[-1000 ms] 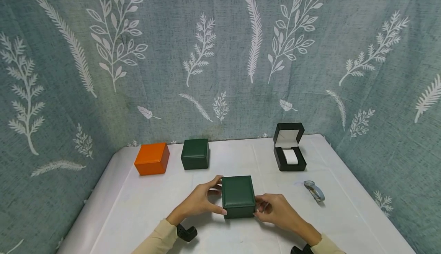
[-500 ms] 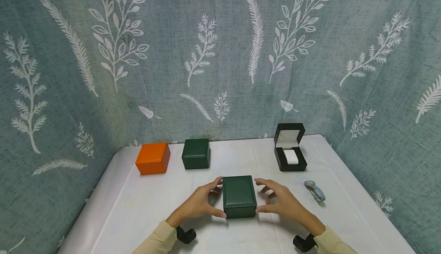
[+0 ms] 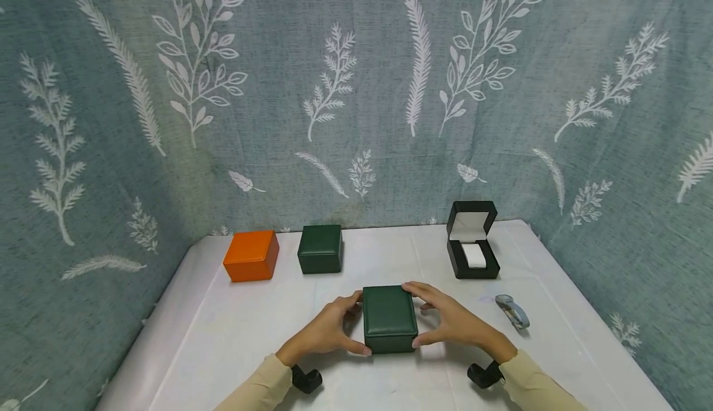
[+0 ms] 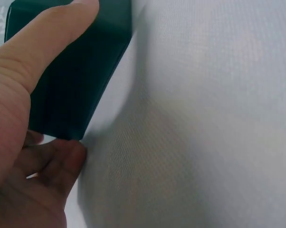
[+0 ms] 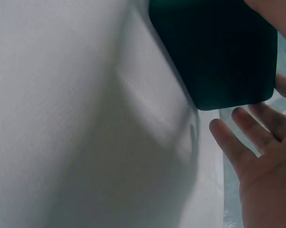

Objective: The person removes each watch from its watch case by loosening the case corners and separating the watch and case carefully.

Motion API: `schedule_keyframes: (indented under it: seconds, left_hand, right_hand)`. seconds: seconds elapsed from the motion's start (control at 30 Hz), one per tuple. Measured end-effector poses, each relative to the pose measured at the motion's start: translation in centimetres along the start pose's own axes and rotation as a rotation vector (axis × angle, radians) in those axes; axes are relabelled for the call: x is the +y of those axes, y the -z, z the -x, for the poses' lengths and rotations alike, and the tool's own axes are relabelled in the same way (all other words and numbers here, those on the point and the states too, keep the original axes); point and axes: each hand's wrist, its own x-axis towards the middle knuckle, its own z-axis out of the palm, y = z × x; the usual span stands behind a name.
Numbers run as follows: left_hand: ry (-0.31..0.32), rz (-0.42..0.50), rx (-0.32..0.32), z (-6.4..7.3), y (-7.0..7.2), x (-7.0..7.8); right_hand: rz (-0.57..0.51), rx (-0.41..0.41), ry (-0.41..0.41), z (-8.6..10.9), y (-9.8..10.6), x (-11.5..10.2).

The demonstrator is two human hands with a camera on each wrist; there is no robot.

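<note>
Taking the box as the dial's centre and twelve as away from the person, the closed, dark green, leather-look square box [image 3: 390,319] sits on the white cloth-covered table [image 3: 390,392] between the hands. The person's bare left hand [image 3: 328,329] grips it from nine o'clock in a wide C, thumb by the seven o'clock corner, fingertips by the eleven. The bare right hand [image 3: 448,321] mirrors this from three o'clock, fingers well spread, with thumb and forefinger touching near the five and one o'clock corners; the right wrist view shows its lower fingers lying looser, and how hard either hand presses cannot be told. The step seems to be steadying the box two-handed, and it should go best with equal, light pressure from both sides, so the base neither twists nor slides on the cloth. Bringing the right hand's loose fingers onto the side would probably balance the firmer-looking left hold. Any turning is best done slowly, minding the blue-grey strapped watch [image 3: 512,312] lying farther out at three o'clock, beyond the right hand.
</note>
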Motion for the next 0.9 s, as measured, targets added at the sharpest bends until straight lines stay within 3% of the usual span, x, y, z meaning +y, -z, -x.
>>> schedule_keyframes:
  seconds: [0.47,0.9]
  left_hand:
    - [-0.005,0.01,0.008,0.24,-0.26,0.4]
    - [0.008,-0.018,0.032,0.11,-0.43,0.53]
  right_hand:
    - [-0.009,0.01,0.035,-0.12,-0.4,0.39]
    - [0.028,0.075,0.082,-0.35,-0.48,0.56]
